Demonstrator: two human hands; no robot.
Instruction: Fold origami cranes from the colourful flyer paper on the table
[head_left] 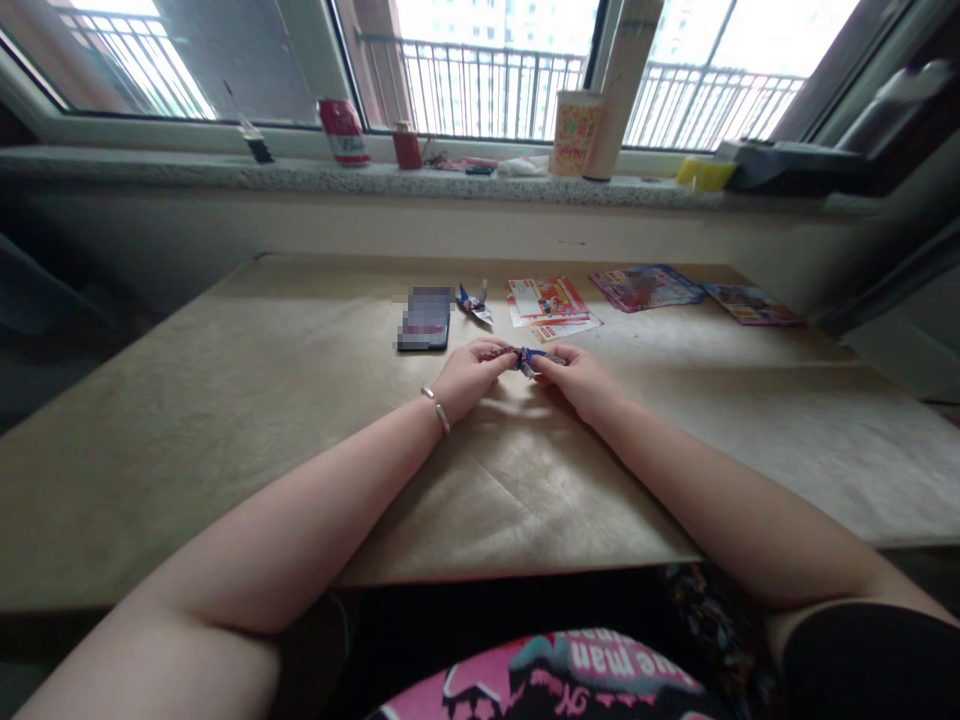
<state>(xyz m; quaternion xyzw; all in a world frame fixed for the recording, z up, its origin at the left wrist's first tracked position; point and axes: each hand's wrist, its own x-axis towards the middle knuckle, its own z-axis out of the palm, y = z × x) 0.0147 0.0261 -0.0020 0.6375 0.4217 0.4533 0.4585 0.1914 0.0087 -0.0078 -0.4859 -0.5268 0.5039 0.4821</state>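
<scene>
Between my two hands is a small piece of folded printed paper (524,358), blue, white and reddish, held just over the table. My left hand (478,370), with a silver bangle at the wrist, pinches its left end. The right end is pinched by my right hand (574,378). Beyond my left hand a folded paper crane (475,304) in similar blue and white print stands on the table. Left of the crane lies a dark phone (425,320), partly blurred out. The folds under my fingertips are too small to make out.
Past my right hand lie red and white printed sheets (551,303), a stack of colourful sheets (645,287) and another pile (754,304). The windowsill (292,175) behind the table (300,400) bears a red can (343,132), a red bottle (406,147), a paper cup (576,133) and a yellow object (705,175).
</scene>
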